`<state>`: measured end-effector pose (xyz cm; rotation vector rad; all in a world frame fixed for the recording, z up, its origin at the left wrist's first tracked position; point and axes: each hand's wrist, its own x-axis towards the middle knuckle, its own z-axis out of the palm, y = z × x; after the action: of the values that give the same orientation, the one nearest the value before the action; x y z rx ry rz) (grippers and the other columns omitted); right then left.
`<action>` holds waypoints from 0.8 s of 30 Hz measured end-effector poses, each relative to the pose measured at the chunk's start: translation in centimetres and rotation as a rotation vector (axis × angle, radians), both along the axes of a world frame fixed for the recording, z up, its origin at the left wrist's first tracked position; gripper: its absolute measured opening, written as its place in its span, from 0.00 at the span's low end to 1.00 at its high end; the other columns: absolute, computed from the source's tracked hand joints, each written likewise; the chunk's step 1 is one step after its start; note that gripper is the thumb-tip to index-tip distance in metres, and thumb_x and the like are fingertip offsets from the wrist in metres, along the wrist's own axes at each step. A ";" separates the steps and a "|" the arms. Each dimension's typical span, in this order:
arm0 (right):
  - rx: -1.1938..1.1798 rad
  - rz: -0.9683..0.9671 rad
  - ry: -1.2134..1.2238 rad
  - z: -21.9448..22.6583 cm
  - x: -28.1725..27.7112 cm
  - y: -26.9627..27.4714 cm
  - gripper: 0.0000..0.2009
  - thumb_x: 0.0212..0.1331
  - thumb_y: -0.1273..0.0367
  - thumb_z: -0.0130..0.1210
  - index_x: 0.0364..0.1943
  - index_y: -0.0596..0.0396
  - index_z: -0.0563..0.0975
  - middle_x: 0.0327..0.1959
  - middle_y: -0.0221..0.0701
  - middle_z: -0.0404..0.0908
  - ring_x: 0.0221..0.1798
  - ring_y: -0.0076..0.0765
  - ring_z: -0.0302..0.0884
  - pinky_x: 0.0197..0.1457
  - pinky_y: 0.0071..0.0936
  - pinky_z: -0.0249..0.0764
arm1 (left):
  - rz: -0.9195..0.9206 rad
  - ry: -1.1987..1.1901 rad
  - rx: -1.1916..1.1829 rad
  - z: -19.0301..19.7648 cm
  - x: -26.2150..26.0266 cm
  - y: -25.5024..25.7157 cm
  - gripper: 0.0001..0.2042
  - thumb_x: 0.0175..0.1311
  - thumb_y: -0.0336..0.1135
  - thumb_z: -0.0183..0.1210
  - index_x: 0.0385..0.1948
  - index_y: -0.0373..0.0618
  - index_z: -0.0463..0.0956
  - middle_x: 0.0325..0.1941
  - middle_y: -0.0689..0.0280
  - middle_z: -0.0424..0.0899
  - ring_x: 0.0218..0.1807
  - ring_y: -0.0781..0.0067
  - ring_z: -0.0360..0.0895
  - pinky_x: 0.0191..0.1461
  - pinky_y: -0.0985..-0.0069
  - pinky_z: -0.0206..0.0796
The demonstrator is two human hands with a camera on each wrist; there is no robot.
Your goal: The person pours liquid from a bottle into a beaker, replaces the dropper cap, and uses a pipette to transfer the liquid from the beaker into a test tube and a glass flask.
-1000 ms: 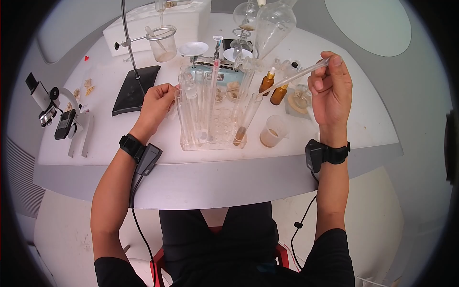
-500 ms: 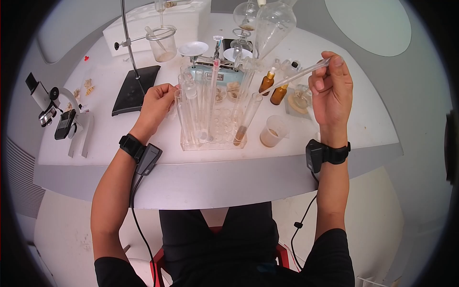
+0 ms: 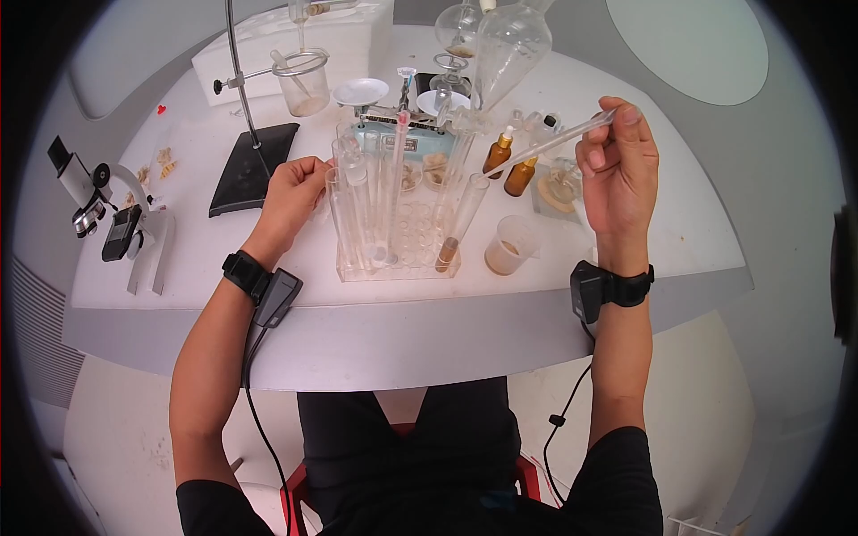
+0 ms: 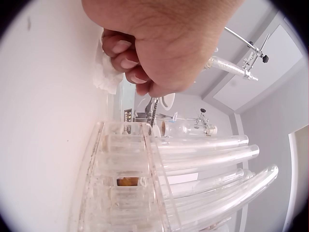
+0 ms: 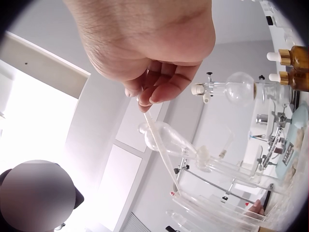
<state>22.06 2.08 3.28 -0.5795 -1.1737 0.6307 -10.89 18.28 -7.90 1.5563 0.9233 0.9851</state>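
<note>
My right hand [image 3: 623,170] pinches the upper end of a thin clear tube [image 3: 559,140], which slopes down-left to the mouth of a tilted test tube [image 3: 465,213] with brown matter at its bottom. That test tube leans in the clear rack [image 3: 399,275] among several others. In the right wrist view my fingertips hold the thin tube [image 5: 161,147]. Left of the rack, my left hand [image 3: 293,198] stays low over the table, fingers curled inward. The left wrist view shows white crumpled tissue [image 4: 107,77] beside those fingers; whether they touch it is unclear.
A plastic beaker [image 3: 512,246] stands right of the rack, with brown dropper bottles [image 3: 500,155] behind. A balance [image 3: 407,143] and large glassware [image 3: 514,49] stand at the back. A ring stand [image 3: 255,170] and a microscope [image 3: 125,214] are on the left.
</note>
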 end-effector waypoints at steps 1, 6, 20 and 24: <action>0.002 0.000 0.002 0.0 0.0 0.0 0.16 0.74 0.59 0.53 0.48 0.61 0.79 0.28 0.29 0.82 0.23 0.18 0.71 0.25 0.17 0.68 | -0.002 0.001 0.002 0.0 0.0 0.0 0.15 0.70 0.36 0.59 0.20 0.47 0.71 0.19 0.79 0.66 0.22 0.91 0.56 0.26 0.84 0.48; -0.011 0.006 0.037 0.0 0.1 -0.1 0.17 0.73 0.59 0.53 0.48 0.60 0.79 0.28 0.28 0.82 0.24 0.19 0.71 0.26 0.18 0.66 | -0.010 -0.021 -0.002 -0.3 -0.1 0.3 0.15 0.70 0.37 0.59 0.20 0.46 0.72 0.19 0.80 0.66 0.22 0.91 0.56 0.26 0.84 0.47; -0.271 -0.349 -0.066 -3.4 1.6 -5.1 0.14 0.73 0.62 0.54 0.44 0.60 0.79 0.27 0.26 0.79 0.23 0.17 0.68 0.27 0.17 0.66 | -0.007 -0.010 0.045 -0.8 -0.4 1.0 0.19 0.70 0.45 0.61 0.21 0.40 0.75 0.16 0.79 0.65 0.20 0.89 0.53 0.24 0.81 0.44; -0.421 -0.422 -0.220 -4.1 0.7 -6.1 0.14 0.71 0.61 0.56 0.42 0.60 0.82 0.28 0.27 0.81 0.22 0.16 0.70 0.26 0.17 0.66 | -0.008 -0.021 0.052 -0.7 -0.4 0.7 0.19 0.69 0.45 0.61 0.21 0.40 0.75 0.16 0.79 0.65 0.20 0.89 0.54 0.24 0.81 0.45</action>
<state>22.80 -4.06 -0.79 -1.2436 -1.0785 0.4556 -11.26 18.99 -8.56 1.5891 0.8824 1.0259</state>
